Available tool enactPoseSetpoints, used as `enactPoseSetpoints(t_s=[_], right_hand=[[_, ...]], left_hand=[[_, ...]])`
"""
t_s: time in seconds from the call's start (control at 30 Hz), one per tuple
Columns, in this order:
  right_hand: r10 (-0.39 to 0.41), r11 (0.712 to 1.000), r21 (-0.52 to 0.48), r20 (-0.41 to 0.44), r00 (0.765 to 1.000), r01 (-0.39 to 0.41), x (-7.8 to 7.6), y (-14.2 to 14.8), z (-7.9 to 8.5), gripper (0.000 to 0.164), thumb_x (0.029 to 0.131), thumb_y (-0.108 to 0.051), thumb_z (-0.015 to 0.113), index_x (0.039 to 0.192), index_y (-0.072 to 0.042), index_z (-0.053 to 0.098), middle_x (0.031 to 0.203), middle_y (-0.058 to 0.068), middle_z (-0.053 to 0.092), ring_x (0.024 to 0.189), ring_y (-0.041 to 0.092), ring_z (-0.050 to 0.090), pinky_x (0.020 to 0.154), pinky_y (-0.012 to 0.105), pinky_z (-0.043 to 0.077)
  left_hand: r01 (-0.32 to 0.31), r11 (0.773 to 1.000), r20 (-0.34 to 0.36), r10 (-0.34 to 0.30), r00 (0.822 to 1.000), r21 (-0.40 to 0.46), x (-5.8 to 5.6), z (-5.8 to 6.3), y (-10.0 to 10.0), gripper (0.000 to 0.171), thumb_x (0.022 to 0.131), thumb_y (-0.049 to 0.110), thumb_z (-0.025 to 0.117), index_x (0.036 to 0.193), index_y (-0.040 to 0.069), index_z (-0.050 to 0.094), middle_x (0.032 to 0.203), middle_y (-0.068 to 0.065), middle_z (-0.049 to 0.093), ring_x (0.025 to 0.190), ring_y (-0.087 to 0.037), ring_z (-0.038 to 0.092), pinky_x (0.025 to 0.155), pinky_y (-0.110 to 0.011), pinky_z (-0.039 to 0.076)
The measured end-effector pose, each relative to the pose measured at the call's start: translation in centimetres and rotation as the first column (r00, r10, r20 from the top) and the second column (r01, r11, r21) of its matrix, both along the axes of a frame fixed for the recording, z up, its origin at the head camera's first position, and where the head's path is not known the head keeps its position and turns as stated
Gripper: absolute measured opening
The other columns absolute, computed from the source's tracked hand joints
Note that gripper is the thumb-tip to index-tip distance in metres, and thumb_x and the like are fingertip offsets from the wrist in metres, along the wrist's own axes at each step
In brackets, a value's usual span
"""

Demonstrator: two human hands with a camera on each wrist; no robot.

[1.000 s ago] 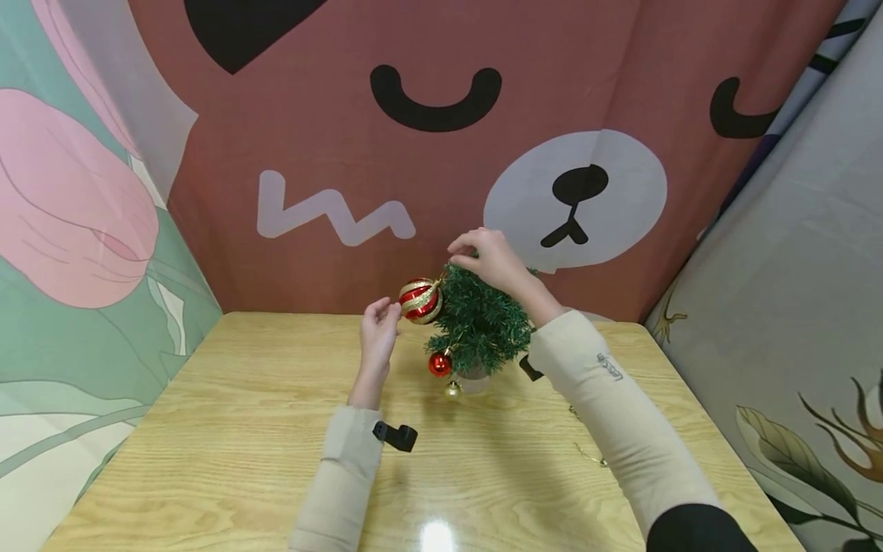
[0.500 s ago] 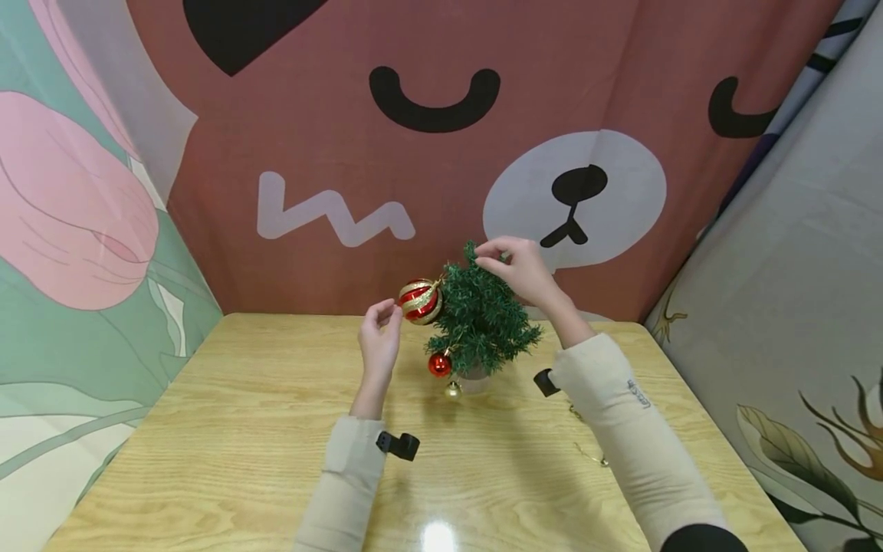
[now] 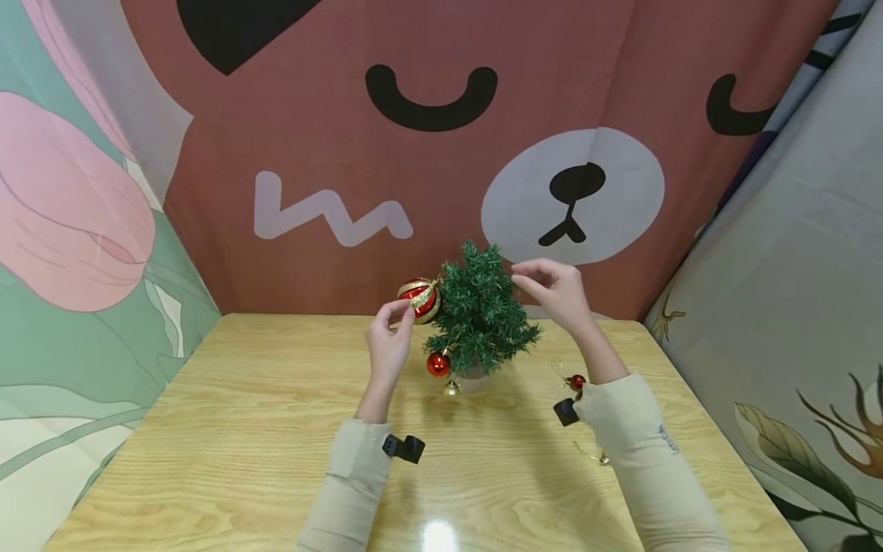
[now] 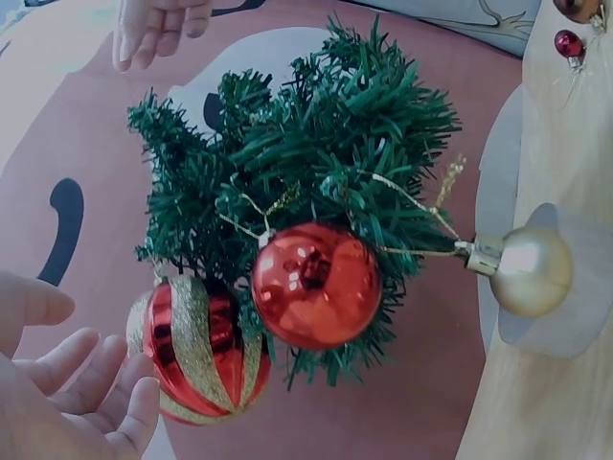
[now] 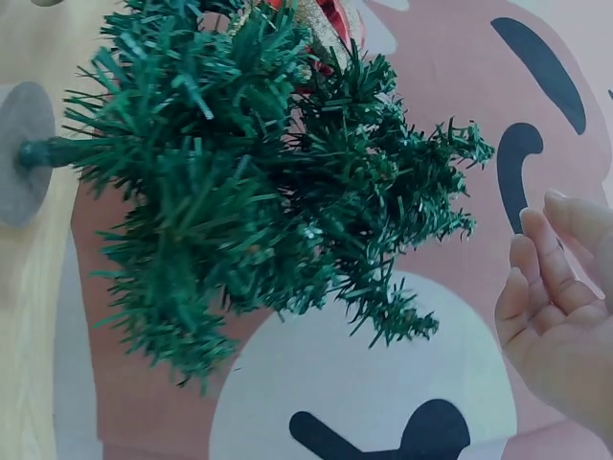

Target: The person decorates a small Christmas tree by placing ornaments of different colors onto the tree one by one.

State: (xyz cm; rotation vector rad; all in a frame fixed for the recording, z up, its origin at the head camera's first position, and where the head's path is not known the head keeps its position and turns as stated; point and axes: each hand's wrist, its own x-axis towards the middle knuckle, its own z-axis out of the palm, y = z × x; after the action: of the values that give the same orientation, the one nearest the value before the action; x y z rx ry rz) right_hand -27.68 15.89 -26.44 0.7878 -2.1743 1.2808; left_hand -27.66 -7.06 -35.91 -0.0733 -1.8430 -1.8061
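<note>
Striped ball (image 3: 428, 294) hangs at the tree's (image 3: 483, 307) left side in head view, approx. mid-height, cap end up twd the branches. L hand (image 3: 388, 349) is the nearer one by far: ball lies just past its fingertips, up & to the right, btwn hand and tree. Head view overlaps the two; contact vs. a small gap — can't tell. Grip there: fingers loosely bent, thumb apart from them, nothing pinched that I can see.

R hand (image 3: 562, 300) is on the opp. side, near the upper branches but w/ a gap in its wrist view, so the whole tree stands btwn it & the ball. Its thumb and forefinger are close tog., other fingers half bent, no visible load.

Tree's long axis runs upright from its base (image 3: 474, 382) on the table (image 3: 248, 429). Ball's round, so the cap-to-bottom line is what matters, I'd judge: cap faces tree, L fingers are on the far side from it. Plain red ball (image 3: 438, 364) hangs below, gold ball (image 3: 451, 389) lower, by the base.
</note>
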Motion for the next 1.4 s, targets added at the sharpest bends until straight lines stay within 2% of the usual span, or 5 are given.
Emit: enactPoseSetpoints(t_s=[0.37,0.57,0.97,1.17,1.4], right_hand=[[-0.013,0.997,-0.074,0.006,1.0,0.013,1.5,2.1,-1.9,0.012,0.081,0.009,0.059,0.092,0.012,0.063,0.091,0.027,0.061,0.061,0.005,0.05,0.049,0.017,0.036],[-0.022,0.992,-0.12,0.054,0.998,0.028,2.2,3.3,-3.3,0.013,0.08,0.011,0.058,0.093,0.016,0.06,0.088,0.026,0.059,0.072,0.005,0.056,0.061,0.015,0.046],[0.007,0.973,-0.227,0.166,0.986,0.031,2.5,6.2,-7.4,0.016,0.081,0.01,0.058,0.096,0.017,0.058,0.085,0.004,0.062,0.069,0.008,0.057,0.06,0.018,0.048],[0.002,0.969,-0.244,0.201,0.979,0.048,3.6,7.0,-8.6,0.017,0.082,0.008,0.059,0.096,0.017,0.058,0.087,0.002,0.063,0.071,0.007,0.058,0.061,0.018,0.049],[0.001,0.971,-0.232,0.263,0.965,0.062,4.1,8.3,-10.4,0.023,0.083,-0.004,0.062,0.097,0.013,0.059,0.087,-0.002,0.063,0.077,0.005,0.058,0.064,0.017,0.049]], left_hand=[[0.036,0.997,-0.048,-0.04,0.998,-0.07,0.3,0.7,0.6,0.018,0.084,0.004,0.059,0.098,-0.006,0.063,0.088,-0.014,0.061,0.078,-0.019,0.055,0.061,-0.02,0.045],[0.078,0.994,-0.05,-0.082,0.995,-0.082,0.4,1.1,1.0,0.018,0.084,0.004,0.058,0.098,-0.006,0.063,0.087,-0.013,0.061,0.078,-0.02,0.054,0.06,-0.02,0.044],[0.123,0.975,-0.073,-0.138,0.988,-0.184,0.3,2.5,2.1,0.02,0.085,0.005,0.059,0.101,-0.007,0.062,0.092,-0.015,0.063,0.083,-0.024,0.057,0.069,-0.032,0.049],[0.139,0.958,-0.073,-0.163,0.984,-0.252,0.5,3.5,2.6,0.021,0.085,0.006,0.059,0.103,-0.005,0.062,0.092,-0.013,0.063,0.083,-0.023,0.057,0.07,-0.033,0.049],[0.227,0.918,0.012,-0.236,0.972,-0.327,-0.3,4.1,3.0,0.027,0.088,0.014,0.057,0.11,0.0,0.06,0.096,-0.009,0.061,0.086,-0.019,0.055,0.068,-0.03,0.046]])
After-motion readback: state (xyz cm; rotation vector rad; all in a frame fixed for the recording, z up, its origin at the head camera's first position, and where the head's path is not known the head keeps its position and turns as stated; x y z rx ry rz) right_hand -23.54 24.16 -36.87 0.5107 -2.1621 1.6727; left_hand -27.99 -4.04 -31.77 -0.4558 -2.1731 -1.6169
